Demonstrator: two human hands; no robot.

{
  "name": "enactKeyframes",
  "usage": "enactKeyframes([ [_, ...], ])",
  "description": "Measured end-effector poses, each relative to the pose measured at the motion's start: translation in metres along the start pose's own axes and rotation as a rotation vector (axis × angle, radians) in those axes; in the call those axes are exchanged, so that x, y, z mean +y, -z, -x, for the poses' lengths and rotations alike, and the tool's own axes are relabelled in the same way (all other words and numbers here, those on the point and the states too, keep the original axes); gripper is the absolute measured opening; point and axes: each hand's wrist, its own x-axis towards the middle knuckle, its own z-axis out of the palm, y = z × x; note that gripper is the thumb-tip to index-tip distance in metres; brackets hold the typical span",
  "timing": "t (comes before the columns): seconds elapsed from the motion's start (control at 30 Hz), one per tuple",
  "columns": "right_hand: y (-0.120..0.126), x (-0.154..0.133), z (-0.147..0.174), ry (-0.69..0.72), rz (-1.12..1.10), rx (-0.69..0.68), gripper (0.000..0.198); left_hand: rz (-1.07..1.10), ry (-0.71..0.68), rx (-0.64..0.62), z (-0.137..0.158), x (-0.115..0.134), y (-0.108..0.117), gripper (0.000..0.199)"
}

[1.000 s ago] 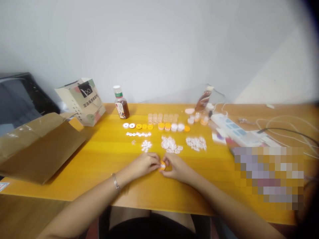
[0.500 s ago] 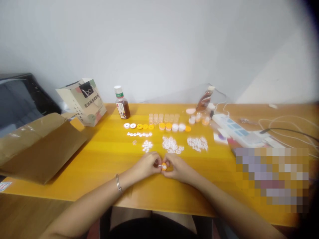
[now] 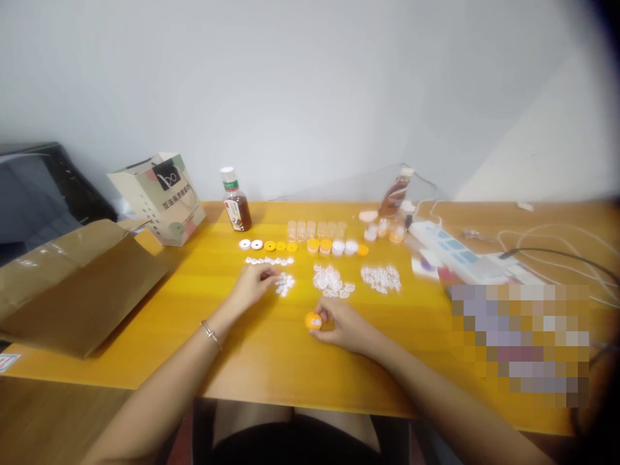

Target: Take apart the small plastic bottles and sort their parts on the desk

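Observation:
My right hand (image 3: 341, 323) grips an orange round cap (image 3: 310, 320) between thumb and fingers, above the table near its front. Some small white piece shows on the cap's face. Farther forward and to the left, my left hand (image 3: 252, 284) has its thumb and fingers drawn together at the left edge of a pile of small white discs (image 3: 285, 283). Whether a disc is between those fingertips is too small to tell. Beyond the left hand runs a row of small white pieces (image 3: 269, 261). A heap of clear-white ring-like pieces (image 3: 329, 280) lies forward of the right hand.
Behind are rows of white and yellow rings (image 3: 270, 246), orange and white caps (image 3: 332, 247) and clear cups (image 3: 317, 230). A second heap (image 3: 382, 279) lies right. Bottles (image 3: 237, 208), a paper bag (image 3: 169, 200), a cardboard box (image 3: 82, 290) and a power strip (image 3: 450, 248) stand around.
My left hand has left the orange cap and moved forward and left to the white discs. My right hand keeps the cap in nearly the same place.

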Motion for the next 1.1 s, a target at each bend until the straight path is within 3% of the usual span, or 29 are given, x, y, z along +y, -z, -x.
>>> enactKeyframes([
  [0.27,0.001,-0.003,0.001,-0.009,-0.008,0.005,0.017,-0.196,-0.007,-0.118,-0.001,-0.007,-0.005,0.019],
  [0.57,0.001,-0.002,0.001,-0.026,-0.018,0.001,0.018,-0.225,-0.069,-0.053,-0.003,-0.011,-0.005,0.018],
  [0.7,0.000,0.000,0.001,-0.027,-0.026,0.003,0.018,-0.171,-0.250,-0.094,0.009,0.009,-0.011,0.018],
  [0.83,-0.002,0.003,-0.001,0.001,-0.048,0.010,0.018,-0.119,-0.556,-0.352,0.026,0.034,-0.028,0.019],
  [0.93,-0.003,0.006,-0.002,0.008,-0.067,0.009,0.018,-0.128,-0.610,-0.436,0.031,0.039,-0.035,0.018],
  [1.1,-0.002,0.008,-0.004,-0.024,-0.097,-0.029,0.027,-0.158,-0.626,-0.427,0.028,0.034,-0.039,0.019],
])
